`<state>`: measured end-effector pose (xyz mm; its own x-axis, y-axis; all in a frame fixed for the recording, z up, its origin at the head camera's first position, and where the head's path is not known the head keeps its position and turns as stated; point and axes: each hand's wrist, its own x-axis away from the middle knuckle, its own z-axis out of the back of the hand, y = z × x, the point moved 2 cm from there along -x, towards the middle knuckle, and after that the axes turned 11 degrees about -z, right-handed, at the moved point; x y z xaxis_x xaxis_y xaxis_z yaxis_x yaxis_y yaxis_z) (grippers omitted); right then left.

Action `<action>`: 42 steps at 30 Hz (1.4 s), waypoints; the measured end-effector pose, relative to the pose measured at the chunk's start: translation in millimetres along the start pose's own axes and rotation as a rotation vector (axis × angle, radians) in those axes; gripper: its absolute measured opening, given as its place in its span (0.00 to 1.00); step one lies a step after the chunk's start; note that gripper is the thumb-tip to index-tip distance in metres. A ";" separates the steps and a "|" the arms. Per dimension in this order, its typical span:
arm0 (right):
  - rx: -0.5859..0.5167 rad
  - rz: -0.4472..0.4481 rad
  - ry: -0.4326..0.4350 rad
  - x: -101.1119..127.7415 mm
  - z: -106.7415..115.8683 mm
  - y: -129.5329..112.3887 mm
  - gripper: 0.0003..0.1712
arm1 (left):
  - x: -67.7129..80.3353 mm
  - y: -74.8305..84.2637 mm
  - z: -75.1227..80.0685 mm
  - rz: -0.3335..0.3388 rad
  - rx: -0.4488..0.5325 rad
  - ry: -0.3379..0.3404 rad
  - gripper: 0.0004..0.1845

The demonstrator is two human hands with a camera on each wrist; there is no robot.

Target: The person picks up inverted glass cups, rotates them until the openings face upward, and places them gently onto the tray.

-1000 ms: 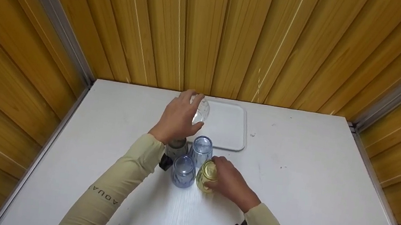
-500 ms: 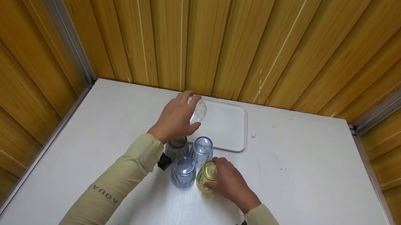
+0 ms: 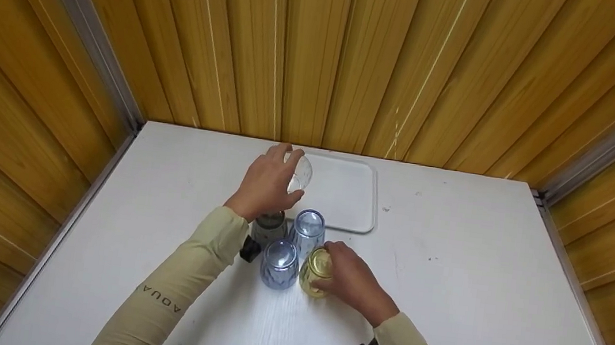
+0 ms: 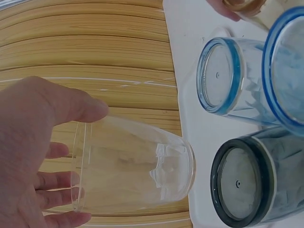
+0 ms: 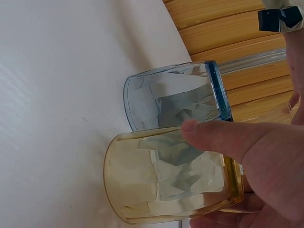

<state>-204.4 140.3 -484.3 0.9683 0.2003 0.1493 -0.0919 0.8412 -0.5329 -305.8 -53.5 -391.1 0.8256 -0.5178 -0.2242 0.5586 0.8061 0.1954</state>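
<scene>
In the head view, my left hand [image 3: 266,185] holds a clear drinking glass [image 3: 301,173] near its rim, mouth up, over the left part of a white tray [image 3: 371,200]. Whether its base touches the tray, I cannot tell. The left wrist view shows thumb and fingers round the clear glass [image 4: 137,166]. Nearer the front, my right hand [image 3: 356,279] grips a yellow glass [image 3: 312,274] that stands upside down on the table. Beside it stand two upside-down blue glasses, a front one [image 3: 280,268] and a back one [image 3: 308,230]. A dark grey glass [image 3: 269,231] sits partly under my left wrist.
The white table [image 3: 474,284] carries the glasses and the tray. Wood-patterned panels [image 3: 315,52] rise behind it and at both sides, with metal posts [image 3: 91,38] at the corners. The glasses stand close together in front of the tray.
My left hand and the clear glass have shifted slightly left and toward me. The right hand keeps its grip on the yellow glass, which has not visibly moved.
</scene>
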 end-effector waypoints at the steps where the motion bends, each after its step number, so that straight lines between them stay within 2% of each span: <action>1: 0.001 0.000 0.000 0.3 0.0 0.0 0.39 | 0.1 -0.7 -1.0 -0.001 -0.005 -0.003 0.41; 27: 0.005 -0.045 -0.023 -0.5 -2.6 0.1 0.44 | 1.6 -13.8 -18.7 0.018 0.002 -0.012 0.40; 34: 0.014 -0.027 -0.015 0.2 -2.6 1.0 0.43 | 1.5 -14.5 -20.9 0.028 -0.004 -0.019 0.40; 42: -0.007 -0.052 -0.033 2.9 -2.7 1.8 0.44 | 2.9 -15.0 -25.2 0.031 0.001 -0.022 0.40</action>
<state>-201.1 141.1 -487.1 0.9635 0.1727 0.2047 -0.0394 0.8473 -0.5296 -313.8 -59.9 -418.7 0.8438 -0.4990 -0.1973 0.5331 0.8215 0.2024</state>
